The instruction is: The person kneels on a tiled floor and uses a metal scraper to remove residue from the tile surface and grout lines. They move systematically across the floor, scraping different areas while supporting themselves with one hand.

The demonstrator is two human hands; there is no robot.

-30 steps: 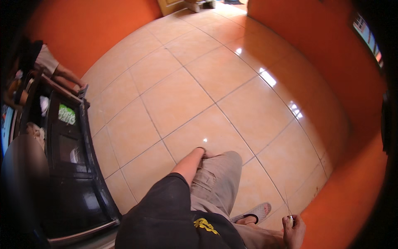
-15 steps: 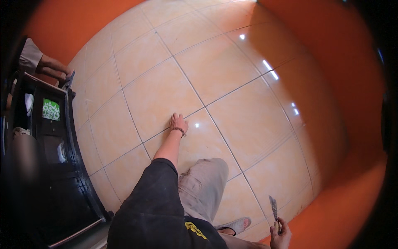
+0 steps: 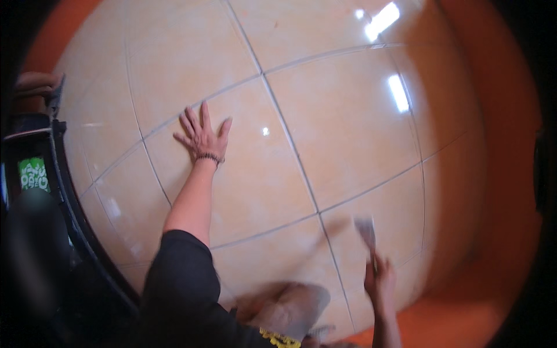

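One view, from the head, shows the left hand palm down on the tiled floor, its fingers splayed wide, the thumb out to the right, and nothing in its grasp. The longer fingertips reach a grout line that slants upward to the right. A dark beaded bracelet circles that wrist, and the bare forearm runs back to a black sleeve.

Near the lower right, the right hand is closed around the handle of a scraper. The tool's flat, greyish blade points up and slightly left in the picture, over a tile to the right of a long grout line. Its edge is blurred, and a shadow lies on the floor to its left; whether the blade touches the tile I cannot tell.

Between the two arms, at the bottom, is a knee in brownish trousers, with a yellow print on black cloth just below. At the left edge stands dark furniture bearing a green and white sheet; above it, part of another person enters. An orange wall curves along the right side, and bright reflections gleam on the tiles.
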